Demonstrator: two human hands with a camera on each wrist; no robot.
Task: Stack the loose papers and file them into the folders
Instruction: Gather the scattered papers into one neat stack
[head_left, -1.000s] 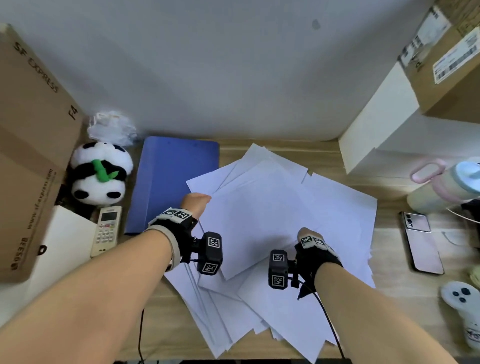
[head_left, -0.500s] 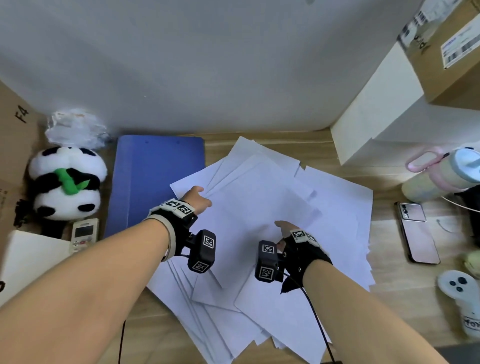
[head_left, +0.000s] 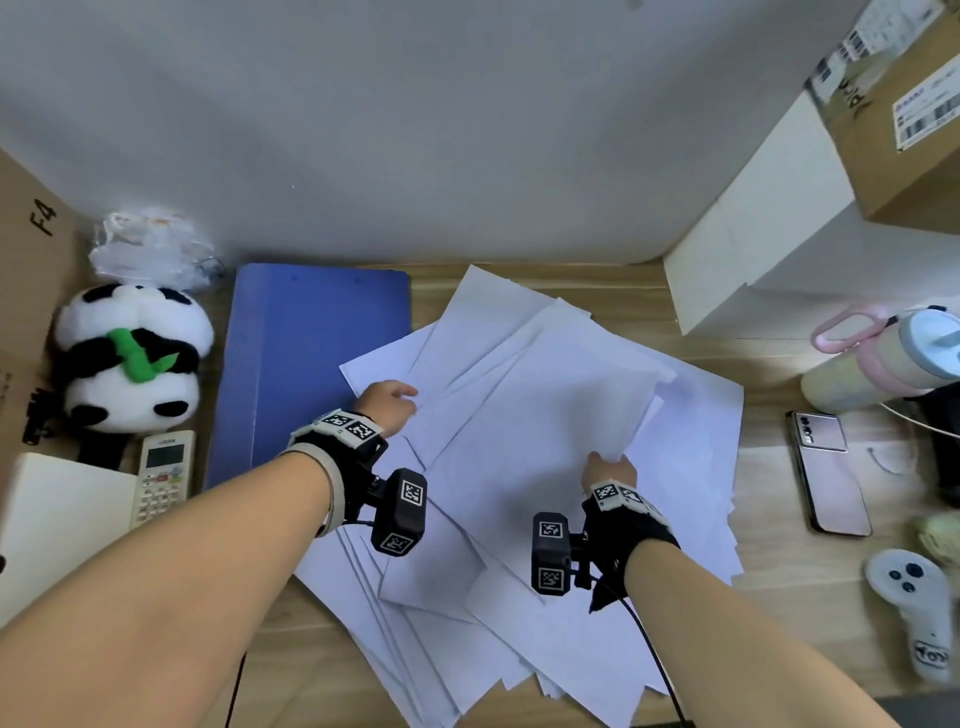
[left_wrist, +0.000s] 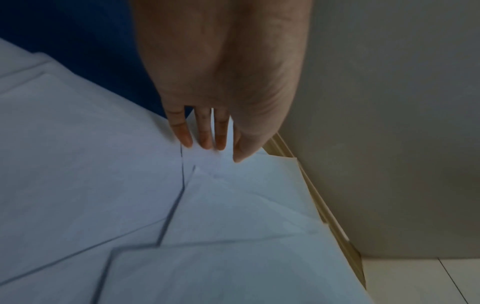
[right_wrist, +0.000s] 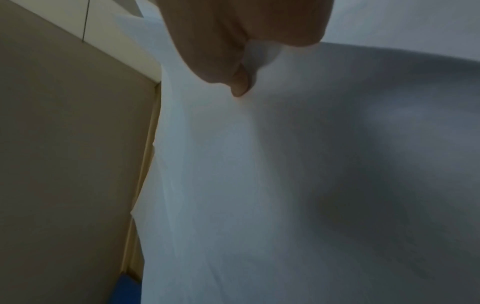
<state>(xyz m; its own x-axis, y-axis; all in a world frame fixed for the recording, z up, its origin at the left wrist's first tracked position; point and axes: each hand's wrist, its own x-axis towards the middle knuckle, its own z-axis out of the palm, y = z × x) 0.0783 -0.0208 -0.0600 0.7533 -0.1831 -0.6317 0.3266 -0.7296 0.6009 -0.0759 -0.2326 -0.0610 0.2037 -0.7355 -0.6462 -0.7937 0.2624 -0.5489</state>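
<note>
Several loose white papers (head_left: 545, 467) lie fanned out over the middle of the wooden desk. A closed blue folder (head_left: 311, 364) lies flat to their left. My left hand (head_left: 387, 402) rests with straight fingers (left_wrist: 205, 133) on the left part of the spread (left_wrist: 103, 185). My right hand (head_left: 608, 465) pinches the near edge of the top sheet (head_left: 561, 410) and holds it raised and curved. In the right wrist view the thumb (right_wrist: 240, 82) presses into that sheet (right_wrist: 285, 164), and the other fingers are hidden behind it.
A plush panda (head_left: 130, 358), a white remote (head_left: 161, 475) and a cardboard box (head_left: 26, 291) stand at the left. At the right are a white box (head_left: 769, 244), a pastel bottle (head_left: 883, 358), a phone (head_left: 831, 473) and a white controller (head_left: 914, 608).
My right hand has moved right and taken hold of the top sheet, lifting its right side off the pile. The left hand stays on the papers. The view has shifted.
</note>
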